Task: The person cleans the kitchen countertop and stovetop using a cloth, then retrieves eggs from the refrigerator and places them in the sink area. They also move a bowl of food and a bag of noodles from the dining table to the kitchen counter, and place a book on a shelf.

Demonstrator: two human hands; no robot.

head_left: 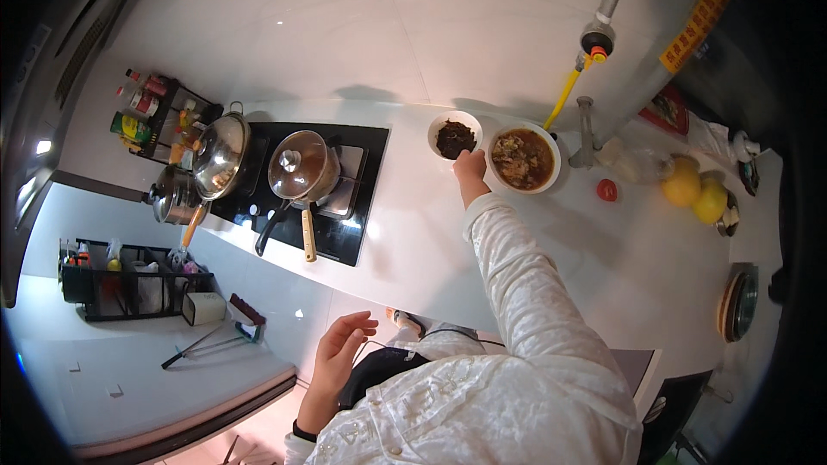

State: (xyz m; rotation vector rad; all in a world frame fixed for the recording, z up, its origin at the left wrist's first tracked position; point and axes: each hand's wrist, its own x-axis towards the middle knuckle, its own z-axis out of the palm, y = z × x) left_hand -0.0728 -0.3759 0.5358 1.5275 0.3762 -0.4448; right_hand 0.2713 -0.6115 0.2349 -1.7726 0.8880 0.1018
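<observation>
My right hand [470,166] is at the near rim of a small white bowl [435,145] and appears to pinch it; some of the fingers are hidden. Dark, shredded-looking food [455,136] lies in that bowl. Just right of it stands a larger white bowl [557,171] of brown soup or stew [522,159] with chunks. Low in front of my body, away from the counter, my left hand [342,343] is empty with its fingers loosely apart.
Left on the black gas stove [373,168] sits a lidded saucepan [303,171]; two handles point toward me. A steel-lidded pan [221,155] is beyond it. On the counter's right are a cut tomato [607,190], yellow fruit [681,182] and a yellow gas hose [563,98].
</observation>
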